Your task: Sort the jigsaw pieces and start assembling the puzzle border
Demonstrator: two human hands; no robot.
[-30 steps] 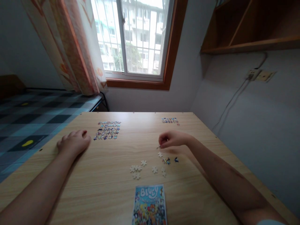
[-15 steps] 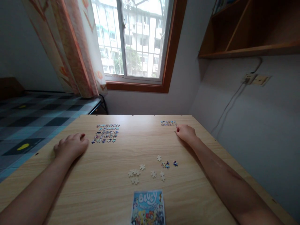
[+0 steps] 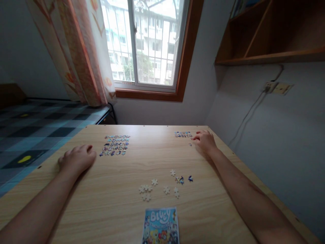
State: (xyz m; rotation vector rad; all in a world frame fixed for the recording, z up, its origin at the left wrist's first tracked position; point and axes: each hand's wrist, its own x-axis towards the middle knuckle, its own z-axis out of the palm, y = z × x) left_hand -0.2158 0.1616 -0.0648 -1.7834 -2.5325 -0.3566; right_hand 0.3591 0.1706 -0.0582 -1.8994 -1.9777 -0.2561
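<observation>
My left hand [image 3: 77, 158] rests on the table's left side, loosely curled, with nothing visible in it. Right of it lie rows of colored jigsaw pieces [image 3: 115, 145]. My right hand [image 3: 205, 140] is at the far right, its fingers apart. The fingertips are by the right end of a smaller block of jigsaw pieces [image 3: 183, 134]. A single jigsaw piece [image 3: 190, 144] lies on the table just below those fingers. Whether a fingertip touches another small piece there is too small to tell.
Pale, face-down jigsaw pieces [image 3: 146, 188] and a few printed pieces [image 3: 181, 180] lie scattered mid-table. A Bluey box [image 3: 160, 226] sits at the near edge of the wooden table [image 3: 109, 189]. A bed [image 3: 50, 118] stands left, a wall shelf [image 3: 269, 56] hangs right.
The fingers of my right hand have spread and let go of a jigsaw piece, which now lies on the table. That hand has shifted slightly right; my left hand has stayed still.
</observation>
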